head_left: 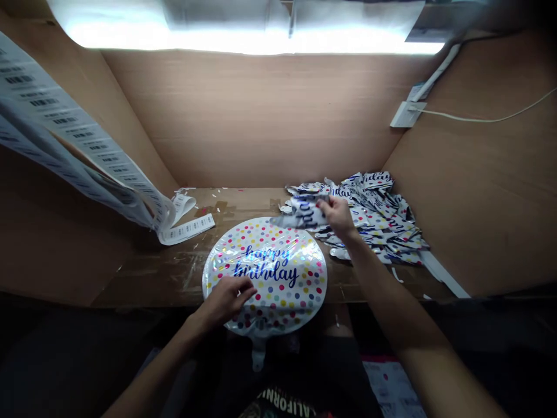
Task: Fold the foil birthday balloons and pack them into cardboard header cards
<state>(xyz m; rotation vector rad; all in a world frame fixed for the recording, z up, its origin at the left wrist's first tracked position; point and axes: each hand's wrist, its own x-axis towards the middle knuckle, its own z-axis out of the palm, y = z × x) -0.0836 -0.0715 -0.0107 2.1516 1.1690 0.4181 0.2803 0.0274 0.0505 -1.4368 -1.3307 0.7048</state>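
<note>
A round foil balloon (pixel 265 273) with coloured dots and blue "happy birthday" lettering lies flat on the wooden bench (pixel 148 278), wrapped in a glossy sheen, its tail hanging over the front edge. My left hand (pixel 225 301) rests on its lower left part, fingers lying on the foil. Further right, my right hand (pixel 338 215) pinches a crumpled foil balloon (pixel 302 213) and lifts it just above a heaped pile of similar flat foil balloons (pixel 374 220).
Long barcode label sheets (pixel 65 128) hang down from the upper left, ending in a strip (pixel 187 229) on the bench. Paper scraps are scattered near it. Wooden panels surround the bench. A wall socket (pixel 407 114) with a pale cable sits on the right panel.
</note>
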